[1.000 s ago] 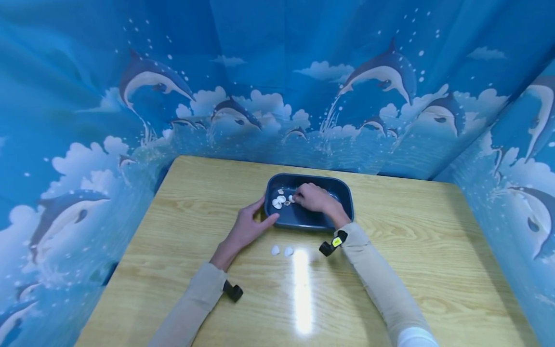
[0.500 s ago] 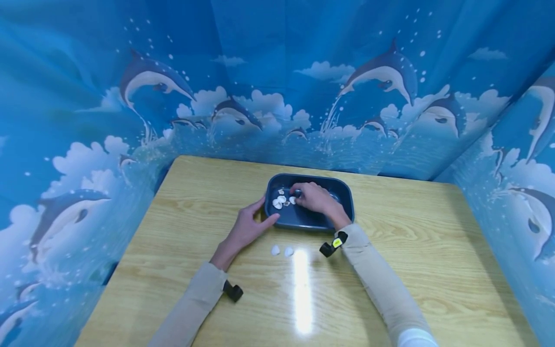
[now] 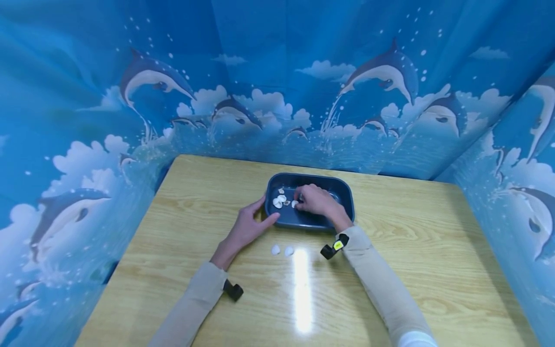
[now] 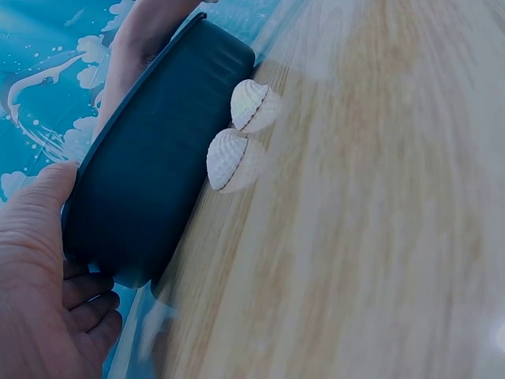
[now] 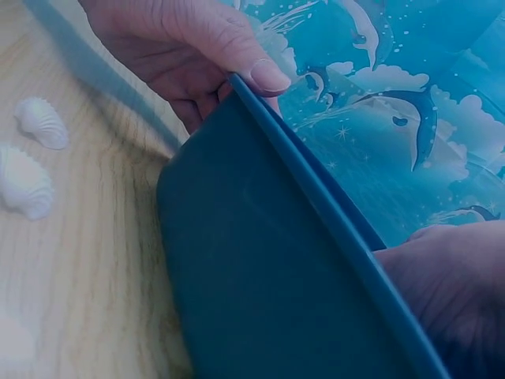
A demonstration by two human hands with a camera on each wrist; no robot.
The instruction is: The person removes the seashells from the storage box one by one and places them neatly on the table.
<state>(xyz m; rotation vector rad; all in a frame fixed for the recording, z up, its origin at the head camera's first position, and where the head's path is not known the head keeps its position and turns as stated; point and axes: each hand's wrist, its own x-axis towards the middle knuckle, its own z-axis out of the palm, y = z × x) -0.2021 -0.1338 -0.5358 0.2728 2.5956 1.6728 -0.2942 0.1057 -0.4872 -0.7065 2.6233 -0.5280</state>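
Note:
A dark blue rectangular basin (image 3: pixel 299 225) stands on the wooden table. My left hand (image 3: pixel 248 225) grips its near left corner, the thumb on the rim and the fingers against the outer wall. My right hand (image 3: pixel 318 200) reaches down inside, fingers curled, with a white seashell (image 3: pixel 295 204) at the thumb and fingertips; the hand partly hides it. Left of it on the basin's floor are white seashells (image 3: pixel 278 202) and small brownish shells (image 3: pixel 281 191). The right wrist view shows the basin's outer wall (image 5: pixel 252 260) covering the right hand's fingers.
Two white ribbed seashells (image 4: pixel 227 158) lie on the table (image 3: pixel 412 250) in front of the basin. A blue dolphin-print curtain (image 3: pixel 269 72) stands close behind the table and along its sides. A strip of light reflects off the tabletop.
The right hand's forefinger lifts, then curls back down. The white seashell by its thumb shifts slightly right and nearer. The left hand and basin stay still.

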